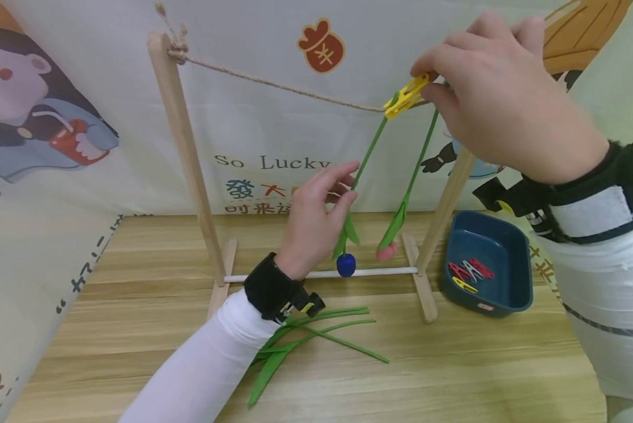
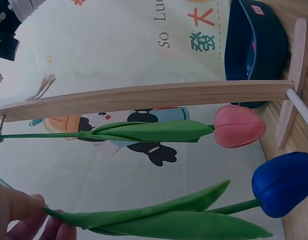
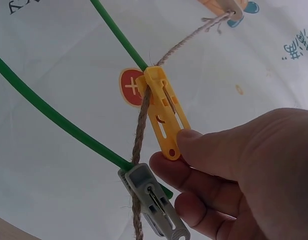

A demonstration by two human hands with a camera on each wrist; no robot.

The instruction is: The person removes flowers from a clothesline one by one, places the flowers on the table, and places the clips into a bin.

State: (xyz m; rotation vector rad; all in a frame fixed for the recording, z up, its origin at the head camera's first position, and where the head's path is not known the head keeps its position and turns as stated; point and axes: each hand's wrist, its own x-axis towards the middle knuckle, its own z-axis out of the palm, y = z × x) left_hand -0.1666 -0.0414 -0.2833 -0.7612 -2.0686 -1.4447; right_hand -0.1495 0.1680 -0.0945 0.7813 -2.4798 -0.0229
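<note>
My right hand (image 1: 507, 100) pinches the tail of a yellow clothespin (image 3: 166, 115) between thumb and fingers. The clothespin's nose sits over a twine line (image 1: 285, 89) and a green stem. That stem belongs to an artificial blue tulip (image 2: 283, 185), which hangs flower down. Lower on the same stem, the left hand (image 1: 319, 217) holds it with thumb and fingertips, just above the leaves. Beside it, an artificial pink tulip (image 2: 238, 126) hangs upside down, its stem clipped to the line by a grey clothespin (image 3: 156, 202).
A wooden frame with two posts (image 1: 187, 158) and a white bottom bar (image 1: 369, 272) carries the twine. To its right stands a dark blue basin (image 1: 488, 226) with several clothespins (image 1: 470, 271). Green stems and leaves (image 1: 306, 341) lie on the table, partly behind the left forearm.
</note>
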